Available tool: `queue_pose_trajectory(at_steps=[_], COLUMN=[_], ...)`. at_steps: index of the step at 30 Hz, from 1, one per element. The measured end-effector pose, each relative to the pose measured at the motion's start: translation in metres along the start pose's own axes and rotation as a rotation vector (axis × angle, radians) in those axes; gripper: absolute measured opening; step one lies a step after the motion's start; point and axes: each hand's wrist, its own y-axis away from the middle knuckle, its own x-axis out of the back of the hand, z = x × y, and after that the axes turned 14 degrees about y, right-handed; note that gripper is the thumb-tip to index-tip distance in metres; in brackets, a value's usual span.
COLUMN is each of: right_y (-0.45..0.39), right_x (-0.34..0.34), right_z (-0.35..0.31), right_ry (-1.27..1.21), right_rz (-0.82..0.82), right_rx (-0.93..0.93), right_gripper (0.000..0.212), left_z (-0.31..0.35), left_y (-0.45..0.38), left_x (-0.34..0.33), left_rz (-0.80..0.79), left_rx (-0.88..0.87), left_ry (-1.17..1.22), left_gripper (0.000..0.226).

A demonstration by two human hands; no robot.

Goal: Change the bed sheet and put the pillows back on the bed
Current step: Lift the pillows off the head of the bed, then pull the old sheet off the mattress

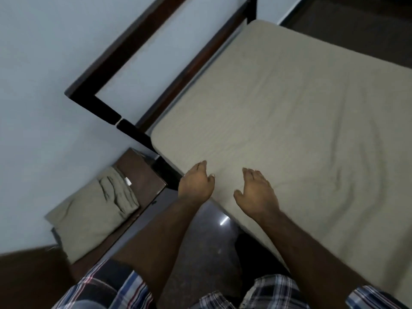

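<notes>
Both hands are lying flat on the beige bed sheet (289, 103) near the bed's (156, 101) near corner: the left hand (196, 186) at the mattress edge, the right hand (256, 192) just beside it, fingers relaxed and gripping nothing. A beige pillow (89, 217) is sitting on the brown bedside tabletop (142, 172), apart from the bed

A beige bed sheet (289, 112) covers the mattress at centre right, lightly wrinkled; a beige pillow (93, 210) lies lower left.
</notes>
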Motion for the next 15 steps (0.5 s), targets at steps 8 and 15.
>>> queue_pose_trajectory(at_steps=[8,15], right_y=[-0.137,-0.226], right_x=[-0.019,-0.078], right_z=[-0.135,-0.245], right_ry=[-0.246,-0.673], right_rz=[-0.193,-0.299], right_rx=[0.07,-0.253], right_gripper=[0.075,0.061], left_z=[-0.095,-0.203], left_y=[-0.138,-0.254], left_x=[0.09,0.121], left_rz=[0.047,-0.018], left_rx=[0.301,0.507], left_ry=[0.249,0.361], left_gripper=[0.054,0.058])
